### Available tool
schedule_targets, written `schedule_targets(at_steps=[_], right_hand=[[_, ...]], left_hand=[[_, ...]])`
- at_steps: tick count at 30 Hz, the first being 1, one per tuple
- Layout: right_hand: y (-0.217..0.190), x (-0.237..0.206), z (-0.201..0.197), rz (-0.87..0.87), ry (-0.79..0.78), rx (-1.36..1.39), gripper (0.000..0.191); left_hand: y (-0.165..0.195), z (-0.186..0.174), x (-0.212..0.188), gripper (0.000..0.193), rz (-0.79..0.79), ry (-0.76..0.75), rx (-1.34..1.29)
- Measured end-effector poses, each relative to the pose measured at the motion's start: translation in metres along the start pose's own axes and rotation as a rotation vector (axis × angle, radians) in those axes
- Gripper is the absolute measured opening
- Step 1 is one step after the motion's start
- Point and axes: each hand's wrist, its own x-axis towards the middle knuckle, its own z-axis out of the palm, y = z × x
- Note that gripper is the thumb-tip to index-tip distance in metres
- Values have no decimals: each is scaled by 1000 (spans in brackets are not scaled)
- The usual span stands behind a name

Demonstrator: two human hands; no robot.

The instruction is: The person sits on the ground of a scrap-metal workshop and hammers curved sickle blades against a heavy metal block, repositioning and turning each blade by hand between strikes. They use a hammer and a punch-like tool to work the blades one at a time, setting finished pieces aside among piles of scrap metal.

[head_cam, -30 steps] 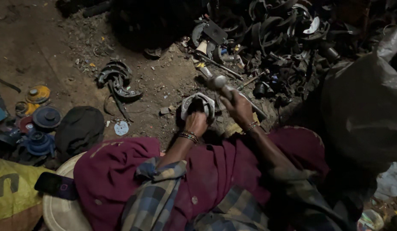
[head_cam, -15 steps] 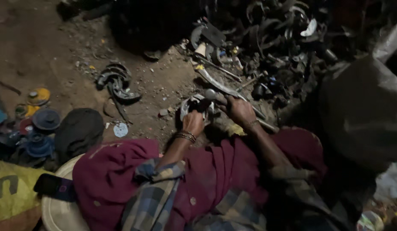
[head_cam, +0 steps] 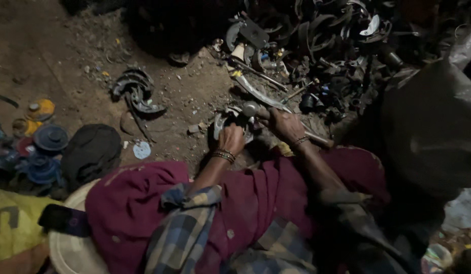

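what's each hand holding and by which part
Right hand grips a hammer by its handle, close below the metal head. Left hand presses on the curved metal part, at its near edge.

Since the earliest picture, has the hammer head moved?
Yes. The hammer head has come down toward the curved metal part under the left hand.

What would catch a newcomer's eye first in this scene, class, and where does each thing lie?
At the centre, the left hand presses down on a curved metal part on the dirt floor, while the right hand grips a hammer over it. Behind them, at the upper right, lies a dark heap of scrap metal parts. The maroon cloth over the person's lap fills the foreground.
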Motion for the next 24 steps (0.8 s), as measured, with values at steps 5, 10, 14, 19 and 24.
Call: schedule_targets(at_steps=[5, 10, 14, 19, 24], right_hand=[[3, 0, -6, 211, -211, -42, 47], [11, -10, -7, -34, 402, 233, 48], [9, -9, 1, 107, 67, 257, 46], [7, -3, -5, 285, -126, 41, 54], [16, -16, -16, 65, 260, 259, 41]], left_hand=[[-3, 7, 1, 15, -15, -71, -73], [-6, 25, -3, 10, 108, 226, -130], [-3, 21, 1, 8, -62, -9, -105], [-1, 11, 6, 13, -19, 19, 0], [-6, 28, -3, 19, 240, 515, -55]])
